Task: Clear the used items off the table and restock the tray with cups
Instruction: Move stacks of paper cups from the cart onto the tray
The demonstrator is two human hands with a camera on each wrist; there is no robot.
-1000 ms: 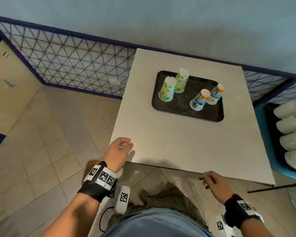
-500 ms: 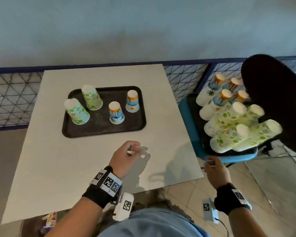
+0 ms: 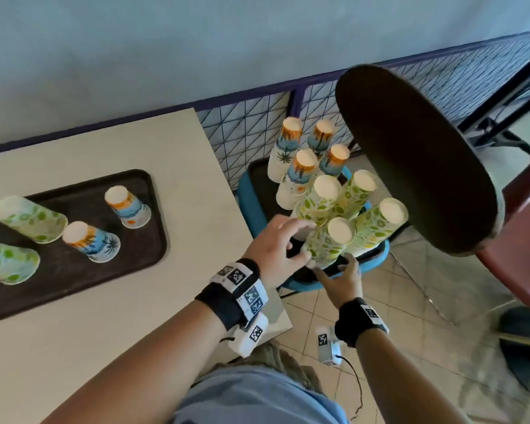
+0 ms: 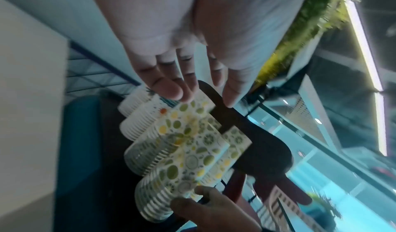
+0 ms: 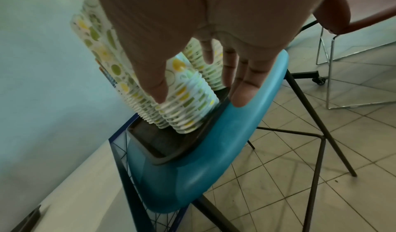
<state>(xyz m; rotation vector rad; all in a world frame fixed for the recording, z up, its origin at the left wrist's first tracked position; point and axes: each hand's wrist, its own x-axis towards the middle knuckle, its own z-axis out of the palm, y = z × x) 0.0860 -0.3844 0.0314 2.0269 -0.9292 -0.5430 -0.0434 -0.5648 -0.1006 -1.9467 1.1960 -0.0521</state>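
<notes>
Reaching past the right edge of the bench (image 3: 110, 316), both hands are seen at the nearest stack (image 3: 328, 243) of green-patterned cups on a blue chair (image 3: 248, 203). The right hand (image 3: 340, 280) is held low at the stack's base, its grip wide with fingers nearly straight; in the right wrist view the thumb lies against the stack's lower rims and the fingertips (image 5: 242, 98) hang over the chair's edge. Whether the fingers touch the cups cannot be told. The left hand (image 3: 276, 249) is set at the stack's left side, its grip open and fingers spread toward the cups; contact is not clear, since the left wrist view is blurred.

The stacks stand upside down on a dark tray (image 5: 163, 144) on the chair seat. Three more green stacks (image 3: 349, 200) are packed behind the near one, and four blue-and-orange stacks (image 3: 303, 157) stand farther back, by a wire fence (image 3: 248, 130).

On the bench to the left, a second dark tray (image 3: 74, 270) carries four upturned cups: two green ones (image 3: 28, 218) at its left, two blue-and-orange ones (image 3: 92, 243) toward its right. A dark chair back (image 3: 410, 157) rises at the far right.
</notes>
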